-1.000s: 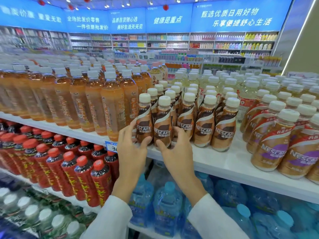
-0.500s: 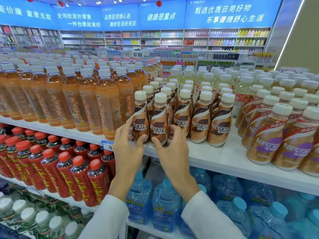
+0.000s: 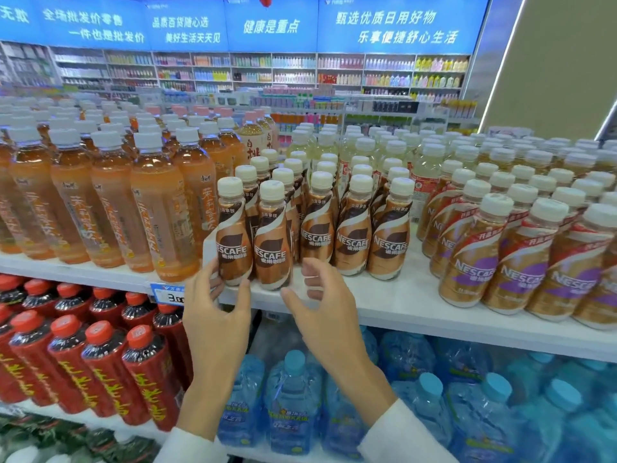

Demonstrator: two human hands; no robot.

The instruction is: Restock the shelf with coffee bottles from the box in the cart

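Brown Nescafe coffee bottles with white caps stand in rows on the white shelf (image 3: 394, 302). The two front ones, the left coffee bottle (image 3: 232, 242) and the one beside it (image 3: 272, 248), stand upright at the shelf's front edge. My left hand (image 3: 213, 315) is just below the left bottle's base, its fingers and thumb loosely spread to either side. My right hand (image 3: 324, 302) hovers right of the second bottle's base with loosely curled fingers and holds nothing. No cart or box is in view.
Tall orange tea bottles (image 3: 160, 208) crowd the shelf to the left, and purple-labelled Nescafe bottles (image 3: 521, 262) to the right. Red-capped dark bottles (image 3: 100, 362) and blue water bottles (image 3: 293, 396) fill the lower shelf. A price tag (image 3: 168, 294) hangs on the edge.
Both hands have slid down from the labels of the two front coffee bottles to below their bases and loosened. The two bottles now stand on the shelf.
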